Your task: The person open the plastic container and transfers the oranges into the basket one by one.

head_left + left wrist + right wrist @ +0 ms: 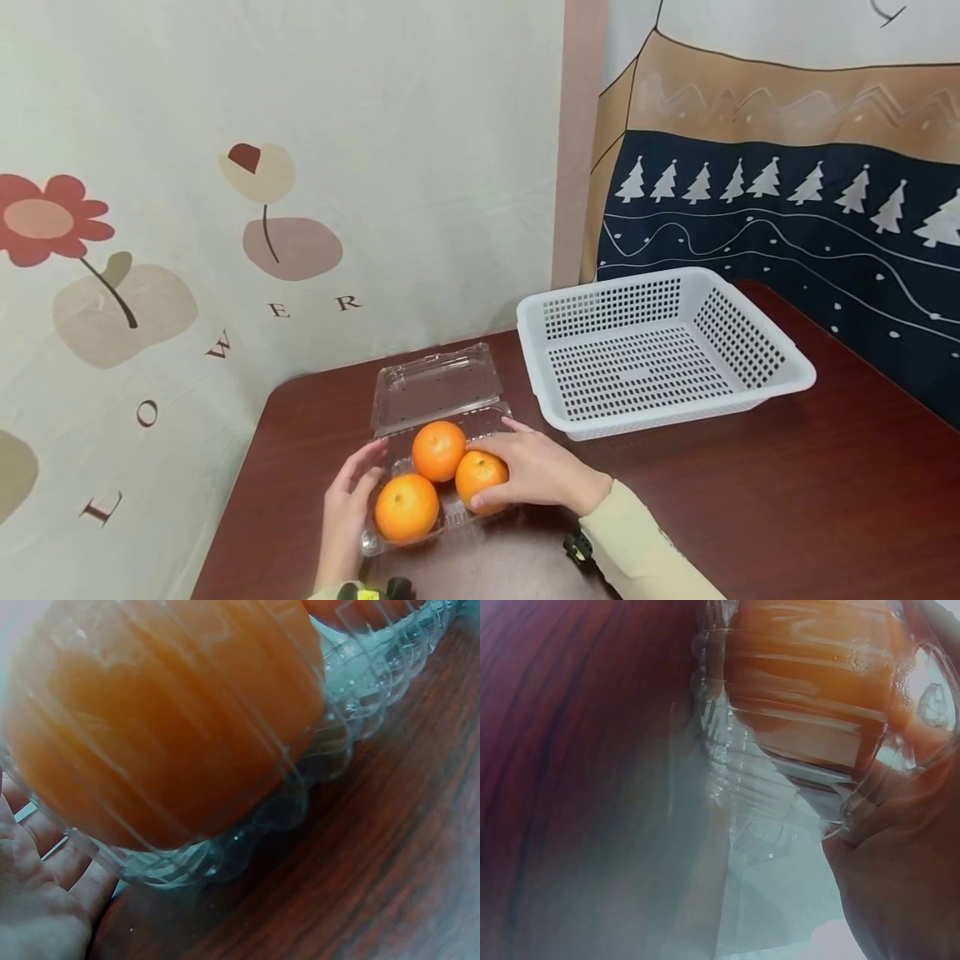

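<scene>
A clear plastic clamshell box point(454, 510) lies on the table with its lid point(437, 385) folded back behind it. Three oranges sit in the box: one at the front left point(407, 508), one at the back point(439, 451) and one at the right point(478, 477). My right hand point(542, 468) grips the right orange from above, thumb in front and fingers behind. At the left end of the box is my left hand point(347, 507), its loosely bent fingers beside the wall. The left wrist view shows the front-left orange point(165, 720) through ribbed plastic.
A white perforated plastic basket point(772, 390) stands at the back right, with nothing in it. The dark red-brown wooden table point(712, 492) meets a printed cloth backdrop point(442, 183) at the back. Black wrist devices point(577, 547) are strapped on both wrists.
</scene>
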Motion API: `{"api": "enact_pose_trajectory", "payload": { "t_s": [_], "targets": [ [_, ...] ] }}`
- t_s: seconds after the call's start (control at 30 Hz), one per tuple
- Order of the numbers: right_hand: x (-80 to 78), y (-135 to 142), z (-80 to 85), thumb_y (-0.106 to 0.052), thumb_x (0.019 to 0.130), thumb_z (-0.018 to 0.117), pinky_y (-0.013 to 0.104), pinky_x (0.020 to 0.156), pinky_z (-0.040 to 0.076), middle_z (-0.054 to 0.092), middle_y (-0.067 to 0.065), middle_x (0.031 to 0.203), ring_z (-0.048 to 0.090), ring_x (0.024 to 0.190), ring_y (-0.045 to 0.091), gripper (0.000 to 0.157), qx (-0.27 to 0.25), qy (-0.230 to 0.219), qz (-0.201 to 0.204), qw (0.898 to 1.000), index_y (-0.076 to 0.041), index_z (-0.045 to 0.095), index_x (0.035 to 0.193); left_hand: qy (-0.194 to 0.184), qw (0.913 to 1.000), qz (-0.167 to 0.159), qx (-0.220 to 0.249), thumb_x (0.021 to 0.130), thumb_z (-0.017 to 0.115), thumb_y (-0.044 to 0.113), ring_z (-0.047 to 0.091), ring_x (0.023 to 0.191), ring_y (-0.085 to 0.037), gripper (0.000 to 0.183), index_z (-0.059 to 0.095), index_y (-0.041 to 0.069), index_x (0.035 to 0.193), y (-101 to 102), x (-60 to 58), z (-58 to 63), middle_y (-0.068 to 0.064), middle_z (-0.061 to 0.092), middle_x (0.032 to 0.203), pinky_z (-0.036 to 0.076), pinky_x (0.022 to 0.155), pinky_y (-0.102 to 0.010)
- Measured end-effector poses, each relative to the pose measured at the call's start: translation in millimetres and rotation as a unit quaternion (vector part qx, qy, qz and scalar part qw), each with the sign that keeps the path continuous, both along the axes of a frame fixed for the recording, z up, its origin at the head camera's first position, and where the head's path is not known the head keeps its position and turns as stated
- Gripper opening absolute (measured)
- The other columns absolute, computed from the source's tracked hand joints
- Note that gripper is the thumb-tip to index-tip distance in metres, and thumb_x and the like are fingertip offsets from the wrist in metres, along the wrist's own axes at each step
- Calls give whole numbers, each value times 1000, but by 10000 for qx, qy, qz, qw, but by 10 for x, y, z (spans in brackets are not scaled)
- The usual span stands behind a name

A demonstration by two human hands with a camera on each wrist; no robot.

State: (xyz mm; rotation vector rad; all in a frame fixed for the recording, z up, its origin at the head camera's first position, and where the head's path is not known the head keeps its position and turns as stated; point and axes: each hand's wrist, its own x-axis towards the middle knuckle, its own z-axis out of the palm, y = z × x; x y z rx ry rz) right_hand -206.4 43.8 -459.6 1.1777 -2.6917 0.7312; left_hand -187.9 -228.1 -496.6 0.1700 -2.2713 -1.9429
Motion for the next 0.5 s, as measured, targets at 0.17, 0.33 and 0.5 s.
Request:
{"api": "enact_pose_trajectory", "payload": {
  "t_s": [0.17,0.33,0.5],
  "targets": [
    [4,6,15,-67,73,51,39,108,19,58,-12,112,52,104,1,69,11,-82,8,10000,-17,56,119,14,10000,13,-43,90,52,11,47,111,-12,30,55,18,120,3,1,-8,2,54,122,42,85,-14],
    [-1,-3,25,-68,74,50,38,108,18,58,-11,113,50,107,3,69,11,-158,56,9999,-17,54,121,18,10000,14,-60,90,52,11,47,111,-13,31,55,19,120,8,1,-5,1,54,122,43,84,-14],
    [-5,-6,45,-67,75,49,36,108,18,57,-13,110,50,105,3,67,-70,-295,57,9995,-18,53,121,44,9999,2,-97,90,52,11,47,111,-13,31,55,19,120,14,-4,15,1,54,122,43,84,-13]
  ]
}}
